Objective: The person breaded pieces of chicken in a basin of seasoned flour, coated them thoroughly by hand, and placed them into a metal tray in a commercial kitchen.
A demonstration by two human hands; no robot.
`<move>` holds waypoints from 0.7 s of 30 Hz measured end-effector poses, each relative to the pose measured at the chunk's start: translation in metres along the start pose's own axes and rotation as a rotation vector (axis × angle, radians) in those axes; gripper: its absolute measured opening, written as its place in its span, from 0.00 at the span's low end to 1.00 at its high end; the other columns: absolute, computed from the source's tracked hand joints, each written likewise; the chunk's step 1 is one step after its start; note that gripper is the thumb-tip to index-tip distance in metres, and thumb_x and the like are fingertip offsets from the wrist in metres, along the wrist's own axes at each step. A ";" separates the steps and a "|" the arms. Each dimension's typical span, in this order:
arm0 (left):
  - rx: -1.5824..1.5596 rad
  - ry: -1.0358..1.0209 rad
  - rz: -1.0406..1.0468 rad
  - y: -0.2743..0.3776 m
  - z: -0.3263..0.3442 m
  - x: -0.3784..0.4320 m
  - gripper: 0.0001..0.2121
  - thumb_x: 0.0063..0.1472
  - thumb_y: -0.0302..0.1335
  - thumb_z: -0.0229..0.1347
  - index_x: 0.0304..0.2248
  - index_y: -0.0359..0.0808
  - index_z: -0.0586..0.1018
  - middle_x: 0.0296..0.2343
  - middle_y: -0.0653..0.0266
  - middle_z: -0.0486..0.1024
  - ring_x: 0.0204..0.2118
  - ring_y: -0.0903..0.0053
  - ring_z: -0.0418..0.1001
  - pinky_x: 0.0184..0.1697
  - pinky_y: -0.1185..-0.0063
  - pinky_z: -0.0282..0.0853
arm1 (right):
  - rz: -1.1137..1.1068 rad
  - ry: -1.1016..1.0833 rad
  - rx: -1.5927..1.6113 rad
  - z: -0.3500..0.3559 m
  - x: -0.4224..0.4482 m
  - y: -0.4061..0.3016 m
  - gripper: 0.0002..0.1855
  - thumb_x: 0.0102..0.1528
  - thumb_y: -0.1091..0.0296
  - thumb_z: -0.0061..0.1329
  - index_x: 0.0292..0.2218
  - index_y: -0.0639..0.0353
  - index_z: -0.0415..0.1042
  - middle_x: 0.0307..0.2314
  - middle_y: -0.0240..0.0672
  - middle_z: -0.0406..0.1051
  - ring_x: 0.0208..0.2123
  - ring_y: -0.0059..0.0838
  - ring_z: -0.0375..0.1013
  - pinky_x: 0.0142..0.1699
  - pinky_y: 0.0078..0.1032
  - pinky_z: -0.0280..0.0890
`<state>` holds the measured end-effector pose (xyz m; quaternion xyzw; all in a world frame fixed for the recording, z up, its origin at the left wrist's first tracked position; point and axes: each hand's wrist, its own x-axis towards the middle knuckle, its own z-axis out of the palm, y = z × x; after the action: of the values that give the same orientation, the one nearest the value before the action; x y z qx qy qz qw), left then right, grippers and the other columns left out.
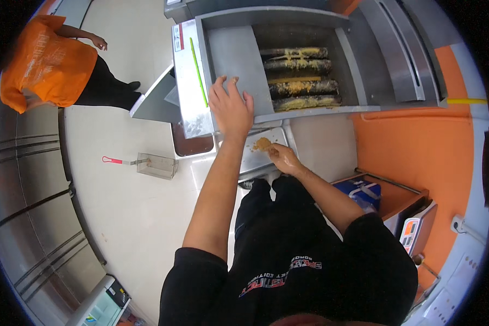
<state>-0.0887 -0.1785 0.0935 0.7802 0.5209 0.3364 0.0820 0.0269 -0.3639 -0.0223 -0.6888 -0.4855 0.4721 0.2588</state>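
Note:
My left hand [230,106] lies over the near left rim of a steel deep fryer [236,53], its fingers apart and holding nothing. Inside the fryer's well, several dark heating tubes [303,87] are caked with yellow crumbs. Lower down, my right hand [284,158] is beside a small heap of golden crumbs [263,144] on a metal tray or lid [261,157]. Its fingers are bent, and whether they hold anything is hidden. A thin green stick or straw [198,71] lies on the fryer's front panel, left of my left hand.
A wire fryer basket [157,166] with a red handle lies on the floor at left, near a pan of brown liquid [192,140]. The fryer's door [159,100] hangs open. A co-worker in orange [53,65] stands upper left. A shelf with a blue bag [360,191] is at right.

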 end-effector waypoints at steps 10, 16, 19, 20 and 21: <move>0.056 -0.058 -0.126 -0.031 0.011 -0.015 0.23 0.51 0.30 0.56 0.47 0.35 0.70 0.50 0.48 0.63 0.54 0.51 0.59 0.57 0.58 0.55 | -0.041 -0.029 0.462 -0.112 -0.024 -0.146 0.15 0.58 0.68 0.49 0.44 0.67 0.70 0.37 0.39 0.73 0.38 0.28 0.74 0.46 0.26 0.69; 0.038 -0.069 -0.077 0.006 -0.006 0.007 0.21 0.52 0.29 0.55 0.47 0.36 0.69 0.51 0.50 0.60 0.54 0.55 0.58 0.56 0.63 0.56 | -0.138 0.219 0.667 -0.229 0.059 -0.131 0.16 0.60 0.63 0.47 0.46 0.62 0.67 0.32 0.35 0.72 0.35 0.25 0.74 0.37 0.22 0.70; -0.068 -0.102 -0.120 0.006 -0.008 0.000 0.23 0.51 0.29 0.57 0.48 0.37 0.69 0.51 0.53 0.60 0.54 0.56 0.58 0.56 0.62 0.56 | 0.054 0.220 0.374 -0.267 0.139 -0.075 0.15 0.62 0.62 0.44 0.46 0.61 0.68 0.28 0.33 0.72 0.27 0.24 0.74 0.30 0.21 0.70; -0.070 -0.096 -0.131 0.004 -0.013 -0.001 0.24 0.50 0.29 0.57 0.48 0.38 0.69 0.51 0.53 0.60 0.55 0.56 0.58 0.56 0.62 0.56 | 0.098 0.127 0.286 -0.274 0.166 -0.055 0.14 0.60 0.62 0.44 0.45 0.60 0.69 0.27 0.33 0.71 0.26 0.24 0.73 0.28 0.22 0.69; -0.075 -0.092 -0.136 0.004 -0.016 -0.001 0.24 0.49 0.29 0.58 0.48 0.38 0.68 0.51 0.54 0.60 0.55 0.56 0.58 0.57 0.62 0.55 | 0.141 0.044 0.195 -0.282 0.192 -0.034 0.13 0.59 0.62 0.45 0.43 0.58 0.70 0.26 0.33 0.71 0.24 0.24 0.73 0.27 0.22 0.68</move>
<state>-0.0954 -0.1846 0.1069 0.7540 0.5556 0.3131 0.1574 0.2831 -0.1469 0.0473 -0.7029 -0.3818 0.5190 0.3015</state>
